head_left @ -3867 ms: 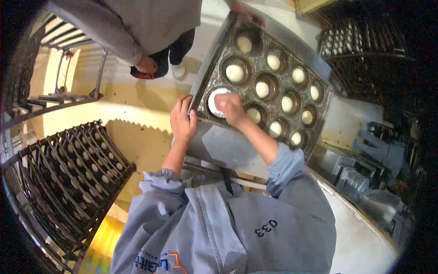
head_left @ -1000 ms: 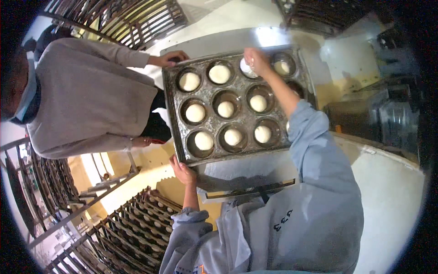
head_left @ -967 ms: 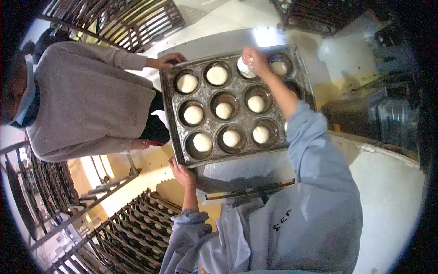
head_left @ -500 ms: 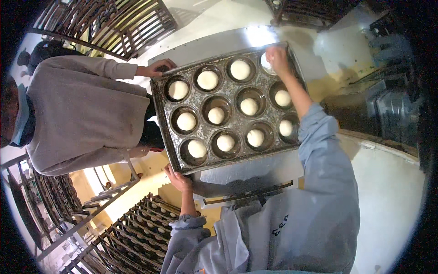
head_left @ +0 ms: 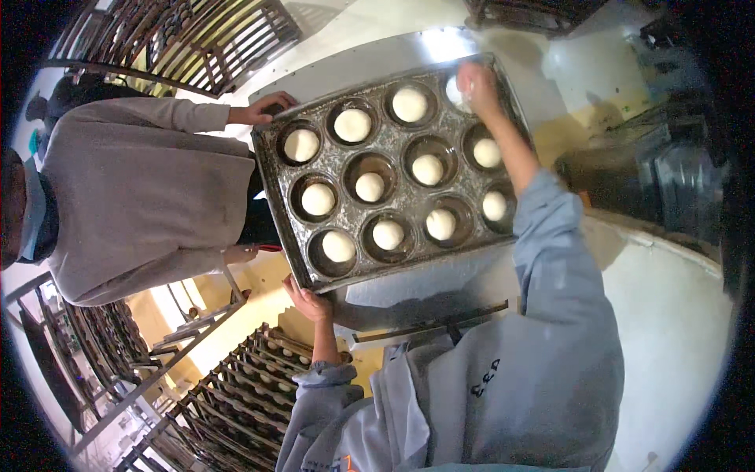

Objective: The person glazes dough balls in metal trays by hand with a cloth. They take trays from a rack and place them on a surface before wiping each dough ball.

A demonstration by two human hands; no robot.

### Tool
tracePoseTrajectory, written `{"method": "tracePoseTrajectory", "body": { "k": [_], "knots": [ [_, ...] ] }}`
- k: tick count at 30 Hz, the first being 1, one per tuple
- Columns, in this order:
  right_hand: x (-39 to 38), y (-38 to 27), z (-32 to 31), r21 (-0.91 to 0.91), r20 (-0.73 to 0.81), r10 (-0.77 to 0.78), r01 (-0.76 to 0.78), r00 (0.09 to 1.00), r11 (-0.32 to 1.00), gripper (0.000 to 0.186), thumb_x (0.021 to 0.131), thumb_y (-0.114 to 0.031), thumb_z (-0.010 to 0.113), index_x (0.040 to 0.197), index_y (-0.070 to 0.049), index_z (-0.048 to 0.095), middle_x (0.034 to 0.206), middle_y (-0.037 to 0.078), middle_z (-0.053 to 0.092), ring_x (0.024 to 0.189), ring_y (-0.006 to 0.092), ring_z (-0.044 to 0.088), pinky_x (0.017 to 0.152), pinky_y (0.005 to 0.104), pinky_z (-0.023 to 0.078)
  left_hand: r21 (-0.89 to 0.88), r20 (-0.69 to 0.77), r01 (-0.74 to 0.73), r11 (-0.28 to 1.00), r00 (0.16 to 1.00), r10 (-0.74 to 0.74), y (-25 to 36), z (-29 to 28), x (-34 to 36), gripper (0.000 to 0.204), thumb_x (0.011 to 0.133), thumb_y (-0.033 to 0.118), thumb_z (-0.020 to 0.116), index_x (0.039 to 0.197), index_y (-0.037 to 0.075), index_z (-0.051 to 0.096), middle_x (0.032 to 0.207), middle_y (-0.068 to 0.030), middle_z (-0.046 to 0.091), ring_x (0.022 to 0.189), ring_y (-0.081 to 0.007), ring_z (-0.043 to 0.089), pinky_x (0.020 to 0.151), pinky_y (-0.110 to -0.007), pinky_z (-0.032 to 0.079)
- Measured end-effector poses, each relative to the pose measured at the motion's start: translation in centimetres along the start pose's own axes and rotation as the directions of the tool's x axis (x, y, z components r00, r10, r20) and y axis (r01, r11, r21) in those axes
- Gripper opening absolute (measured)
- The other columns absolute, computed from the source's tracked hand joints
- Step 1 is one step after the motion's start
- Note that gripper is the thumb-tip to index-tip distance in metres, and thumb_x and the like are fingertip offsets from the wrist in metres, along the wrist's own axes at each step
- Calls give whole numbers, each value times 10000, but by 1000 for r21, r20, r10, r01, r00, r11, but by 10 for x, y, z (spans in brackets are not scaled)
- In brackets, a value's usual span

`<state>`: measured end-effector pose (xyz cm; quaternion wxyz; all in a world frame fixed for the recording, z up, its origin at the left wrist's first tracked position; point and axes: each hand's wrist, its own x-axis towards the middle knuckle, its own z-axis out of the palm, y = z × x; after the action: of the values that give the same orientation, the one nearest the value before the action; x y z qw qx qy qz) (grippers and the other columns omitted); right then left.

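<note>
A dark, greasy metal baking tray with round cups lies on a steel table, and several cups hold white dough balls. My left hand grips the tray's near left corner. My right hand reaches to the far right cup and presses on a dough ball there, which it partly hides. A co-worker in a grey sweater stands at the left, one hand on the tray's far left corner.
A steel table top lies under the tray. Dark wire racks stand at the upper left, and a rack of empty trays sits at the lower left. Dark equipment fills the right side.
My right hand has moved from the far middle cup to the far right corner cup. The tray has shifted a little in view; my left hand keeps its grip.
</note>
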<state>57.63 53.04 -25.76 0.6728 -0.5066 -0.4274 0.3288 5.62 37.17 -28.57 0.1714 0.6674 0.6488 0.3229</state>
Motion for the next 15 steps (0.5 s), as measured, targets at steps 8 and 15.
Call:
{"method": "tracePoseTrajectory", "body": {
  "k": [8,15],
  "knots": [
    [-27,-63,-23,177,37,-73,65,997,982,324,870,-218,408,565,-132,337,540,-16,343,515,98,342,488,248,267,71,1,27,997,1000,-27,2,-4,-5,725,903,556,158,1160,-30,499,1113,-248,458,1025,-410,461,897,-446,367],
    [-116,-31,-16,159,33,170,-173,985,972,407,862,-273,496,536,-93,331,492,3,318,441,102,301,443,256,240,14,57,-14,1000,998,14,-1,-8,-1,780,886,616,149,1142,-28,507,1087,-246,464,999,-415,468,884,-445,372]
  ]
}}
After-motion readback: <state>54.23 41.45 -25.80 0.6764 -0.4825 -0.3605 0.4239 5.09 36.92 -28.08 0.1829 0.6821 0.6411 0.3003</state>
